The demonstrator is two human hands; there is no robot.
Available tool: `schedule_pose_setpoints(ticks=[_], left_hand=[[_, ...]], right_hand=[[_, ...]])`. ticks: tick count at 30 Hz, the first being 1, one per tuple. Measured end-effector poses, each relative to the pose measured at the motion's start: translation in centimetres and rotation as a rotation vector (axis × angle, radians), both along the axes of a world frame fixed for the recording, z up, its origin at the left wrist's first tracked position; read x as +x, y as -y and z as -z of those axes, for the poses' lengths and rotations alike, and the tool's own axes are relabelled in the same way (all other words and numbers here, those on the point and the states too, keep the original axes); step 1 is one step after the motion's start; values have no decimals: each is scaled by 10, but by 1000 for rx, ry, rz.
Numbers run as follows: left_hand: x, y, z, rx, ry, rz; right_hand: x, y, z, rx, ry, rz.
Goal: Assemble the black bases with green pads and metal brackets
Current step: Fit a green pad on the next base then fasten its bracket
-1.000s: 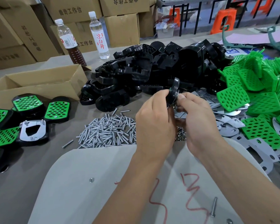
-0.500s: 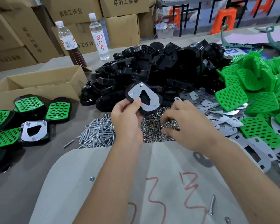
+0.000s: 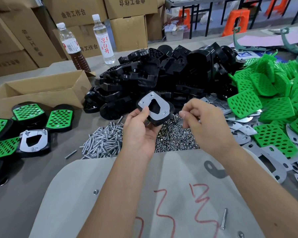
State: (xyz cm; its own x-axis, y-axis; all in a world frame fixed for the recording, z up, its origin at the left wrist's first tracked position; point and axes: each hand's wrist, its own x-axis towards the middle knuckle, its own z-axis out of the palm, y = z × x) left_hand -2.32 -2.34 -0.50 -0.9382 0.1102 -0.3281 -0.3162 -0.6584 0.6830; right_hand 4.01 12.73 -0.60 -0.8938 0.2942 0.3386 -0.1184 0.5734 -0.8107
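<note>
Green-padded finished units: laid at left of frame beside the carton, likely a done pile.
Bottles: brown one label too blurred to read; clear one reads 凉白开 in red.
Left hand: fingers curled round the black base, metal bracket facing up, seemingly for nutting.
Nuts: heaped below the base, within reach.
Right hand: fingertips pinched together, probably on a nut; unseen.
Green pads: piled right.
</note>
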Motion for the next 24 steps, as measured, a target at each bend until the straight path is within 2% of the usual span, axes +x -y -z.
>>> schedule_pose_setpoints(ticks=[5, 8, 12, 19, 24], left_hand=[[1, -2, 0, -20, 23, 40], [2, -2, -2, -12, 26, 48], [4, -2, -7, 80, 51, 89], [10, 0, -14, 182, -12, 178], [9, 2, -13, 153, -45, 239]], right_hand=[[-2, -4, 0, -457, -76, -37], [0, -4, -3, -581, -158, -84], [0, -2, -3, -552, -192, -108], [3, 2, -5, -477, -257, -136], [3, 2, -7, -478, -276, -143]])
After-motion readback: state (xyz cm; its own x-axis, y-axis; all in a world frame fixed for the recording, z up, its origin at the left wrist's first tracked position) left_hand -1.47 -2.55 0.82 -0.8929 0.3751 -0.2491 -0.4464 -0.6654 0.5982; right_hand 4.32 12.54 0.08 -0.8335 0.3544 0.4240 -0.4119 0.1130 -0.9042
